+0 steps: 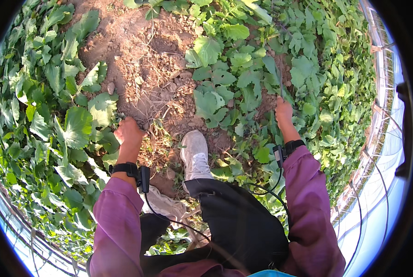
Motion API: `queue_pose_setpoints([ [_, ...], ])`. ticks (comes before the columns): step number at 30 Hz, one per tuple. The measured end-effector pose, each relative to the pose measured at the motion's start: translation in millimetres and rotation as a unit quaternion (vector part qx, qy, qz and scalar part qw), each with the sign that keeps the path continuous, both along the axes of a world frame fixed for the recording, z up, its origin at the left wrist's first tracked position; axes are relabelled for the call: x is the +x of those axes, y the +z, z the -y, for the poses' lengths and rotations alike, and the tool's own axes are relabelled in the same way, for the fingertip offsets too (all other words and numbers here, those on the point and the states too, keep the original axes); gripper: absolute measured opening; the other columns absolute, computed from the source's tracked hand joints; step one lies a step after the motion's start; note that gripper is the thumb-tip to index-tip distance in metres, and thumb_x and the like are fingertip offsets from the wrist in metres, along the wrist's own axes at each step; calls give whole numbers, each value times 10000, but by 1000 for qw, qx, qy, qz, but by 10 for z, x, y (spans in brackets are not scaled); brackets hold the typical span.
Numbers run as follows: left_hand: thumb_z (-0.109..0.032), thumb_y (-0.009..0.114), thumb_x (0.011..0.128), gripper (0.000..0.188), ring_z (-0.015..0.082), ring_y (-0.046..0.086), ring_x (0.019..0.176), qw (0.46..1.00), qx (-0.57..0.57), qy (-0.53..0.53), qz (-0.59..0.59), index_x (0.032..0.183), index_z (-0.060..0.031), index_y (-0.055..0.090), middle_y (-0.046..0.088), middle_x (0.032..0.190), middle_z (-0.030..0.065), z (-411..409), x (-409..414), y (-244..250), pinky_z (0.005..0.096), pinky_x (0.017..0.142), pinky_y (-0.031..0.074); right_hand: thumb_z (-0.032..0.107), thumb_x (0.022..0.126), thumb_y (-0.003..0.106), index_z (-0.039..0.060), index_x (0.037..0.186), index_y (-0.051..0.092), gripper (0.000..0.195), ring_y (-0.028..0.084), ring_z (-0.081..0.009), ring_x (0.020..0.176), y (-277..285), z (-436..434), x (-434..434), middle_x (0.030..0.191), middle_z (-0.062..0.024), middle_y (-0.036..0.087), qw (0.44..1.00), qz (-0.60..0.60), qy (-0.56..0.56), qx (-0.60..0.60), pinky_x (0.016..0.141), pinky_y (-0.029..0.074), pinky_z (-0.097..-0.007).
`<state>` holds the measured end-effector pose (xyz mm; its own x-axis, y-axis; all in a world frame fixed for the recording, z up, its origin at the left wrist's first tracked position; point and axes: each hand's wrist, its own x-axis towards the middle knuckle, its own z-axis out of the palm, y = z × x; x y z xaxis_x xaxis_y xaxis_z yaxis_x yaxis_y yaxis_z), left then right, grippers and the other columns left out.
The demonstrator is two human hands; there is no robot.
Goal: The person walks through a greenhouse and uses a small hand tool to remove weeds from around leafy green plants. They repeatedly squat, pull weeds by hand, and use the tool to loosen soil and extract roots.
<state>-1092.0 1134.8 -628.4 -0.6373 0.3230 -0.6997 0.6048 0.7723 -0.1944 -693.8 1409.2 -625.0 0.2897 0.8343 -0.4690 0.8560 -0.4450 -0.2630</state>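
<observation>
My left hand [128,131] is low over the soil with its fingers curled, beside the leafy plants on the left. Small greens show at its knuckles, but whether the fingers pinch anything is hidden. My right hand [284,111] is wrapped around the end of a thin, dark-shafted hand tool [281,83]. The tool points away from me among the broad leaves on the right, and its far end is hard to make out against them. Between my hands lie dry, uprooted-looking stems and roots [154,100] on the crumbly brown soil [130,48].
Dense broad-leaved plants [76,128] fill the left side, and more leafy plants [317,79] cover the right. My light shoe [195,152] stands on the strip of soil. A wooden frame [193,235] shows beneath me. Plastic sheeting [382,194] borders the right edge. Cables run from both wrist straps.
</observation>
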Motion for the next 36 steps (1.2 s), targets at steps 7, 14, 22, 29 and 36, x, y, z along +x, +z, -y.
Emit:
queue_pose_setpoints([
  [7, -346, 829, 473, 651, 308, 594, 914, 1000, 17, 17, -4, 982, -45, 558, 579, 1009, 161, -45, 49, 14, 392, 766, 484, 418, 834, 450, -39, 913, 507, 467, 581, -407, 795, -199, -31, -219, 854, -254, 593, 999, 4, 50, 2, 720, 440, -471],
  [14, -344, 840, 454, 693, 303, 593, 914, 1000, 21, 8, 8, 1001, -34, 550, 574, 1025, 172, 64, 1, -165, 392, 762, 486, 414, 825, 460, 13, 928, 508, 417, 562, -436, 790, 369, 68, 140, 812, -243, 598, 970, 140, 180, 81, 722, 421, -497],
  [22, -364, 836, 467, 682, 286, 595, 922, 1000, -11, 10, 4, 1000, -44, 554, 577, 1025, 161, -42, 31, -19, 384, 755, 483, 316, 835, 535, 31, 839, 510, 286, 564, -340, 606, 611, 422, 152, 675, -160, 581, 988, -21, 55, 144, 582, 433, -404],
  [29, -399, 814, 518, 704, 262, 596, 934, 999, -23, -7, 22, 1054, -40, 531, 575, 1036, 141, -95, 53, 28, 359, 757, 482, 278, 842, 536, 95, 1038, 493, 271, 588, -286, 618, 709, 222, -411, 674, -130, 575, 947, 32, 225, 226, 573, 453, -381],
  [36, -395, 814, 496, 656, 293, 597, 916, 1000, -1, 14, 8, 992, -49, 559, 578, 1014, 168, -43, 33, 7, 372, 754, 484, 228, 845, 508, 205, 1262, 387, 434, 603, -344, 720, 465, -346, -965, 829, -163, 606, 878, 212, 392, 175, 609, 478, -437],
])
